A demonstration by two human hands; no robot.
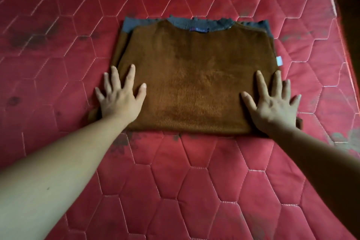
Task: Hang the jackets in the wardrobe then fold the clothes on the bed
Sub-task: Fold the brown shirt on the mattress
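A brown fleecy sweater [194, 72] with grey ribbed collar and cuffs lies folded into a rectangle on the red quilted mattress [194, 181], collar at the far side. My left hand [120, 97] lies flat with spread fingers on the sweater's near left corner, partly on the mattress. My right hand [272, 103] presses flat with spread fingers on the near right corner. A small white label [280, 61] sticks out at the sweater's right edge.
The mattress's right edge [339, 25] runs along the far right, with dark floor beyond it. Red quilted surface surrounds the sweater on every side.
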